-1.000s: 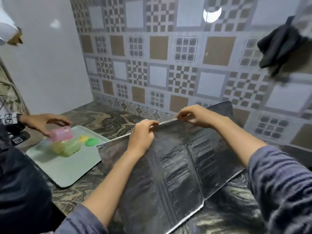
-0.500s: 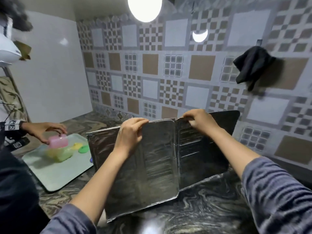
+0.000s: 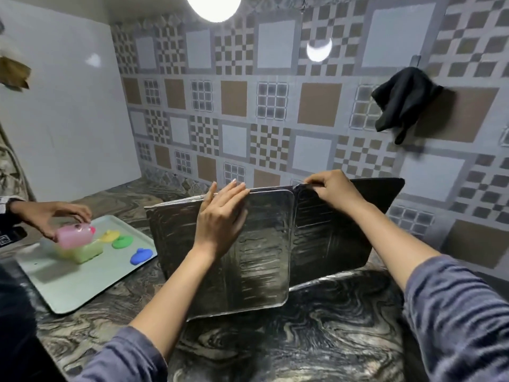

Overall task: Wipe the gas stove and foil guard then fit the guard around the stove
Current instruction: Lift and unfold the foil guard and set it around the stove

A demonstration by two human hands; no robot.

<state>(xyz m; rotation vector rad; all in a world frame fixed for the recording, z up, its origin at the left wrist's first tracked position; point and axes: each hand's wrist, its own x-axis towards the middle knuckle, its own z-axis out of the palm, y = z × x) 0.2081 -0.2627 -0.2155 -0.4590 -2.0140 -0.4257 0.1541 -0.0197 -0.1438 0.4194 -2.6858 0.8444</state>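
At the table's (image 3: 316, 337) left edge a 2nd person's hand (image 3: 51, 219) held a pink cup (image 3: 75, 236) over a yellow-green tub (image 3: 82, 252) on a pale tray (image 3: 77, 288). Yellow lid (image 3: 109, 235), green lid (image 3: 122, 241) & blue lid (image 3: 141, 256) lay on the tray's back-right part, apart from each other.

Foil guard (image 3: 264, 244) stood upright on its bottom edge near the table's back edge, mid-table, just right of the tray, panels partly unfolded w/ folds running vertically. Front panel faced the camera; darker panel behind stuck out to the right, close to the tiled wall (image 3: 275, 106).

Left hand (image 3: 221, 216) lay flat, fingers mostly straight, palm pressed on the front panel near its top edge, fingertips reaching over the edge; not closed round it. Right hand (image 3: 334, 190) was curled, pinching the guard's top edge at the fold betw. 2 panels.

Black cloth (image 3: 402, 100) hung on the wall, upper right. Lamp (image 3: 213, 6) glowed at top centre. No stove in view.
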